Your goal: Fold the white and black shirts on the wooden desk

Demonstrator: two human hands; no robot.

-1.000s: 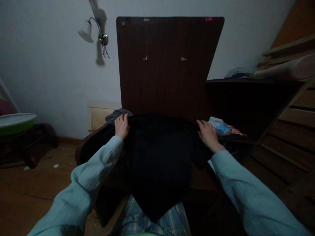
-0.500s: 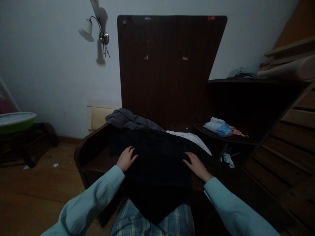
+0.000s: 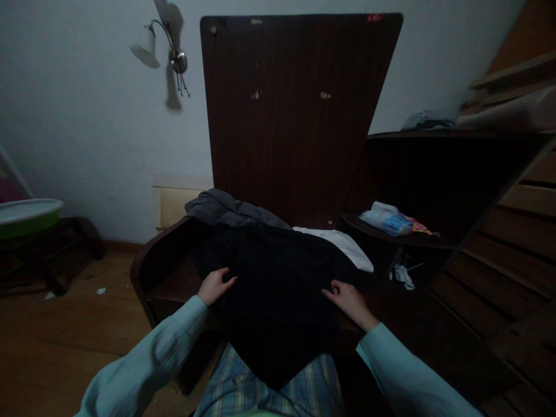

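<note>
A black cloth garment (image 3: pixel 278 289) is spread over the dark wooden desktop, its pointed lower part hanging over the front edge onto my plaid-covered lap. At its left side my left hand (image 3: pixel 214 286) has curled fingers, with the thumb a little apart, and appears to pinch the fabric. My right hand (image 3: pixel 348 299) is closed at the right side, thumb and fingertips drawn together on the black cloth. Dim light hides the folds between the fingertips. Behind the garment lie a bunched grey cloth (image 3: pixel 230 209) and a white cloth (image 3: pixel 343 243).
A tall dark board (image 3: pixel 295 116) stands behind the desk. To the right, a corner shelf (image 3: pixel 408 243) carries plastic packets (image 3: pixel 386 220). A green basin (image 3: pixel 30 220) sits on a low stool at left. A lamp (image 3: pixel 147 46) hangs on the wall.
My fingers have curled in from a more spread pose. The left hand has shifted slightly left and nearer me, the right slightly nearer me. More white cloth shows. The view has tilted a little.
</note>
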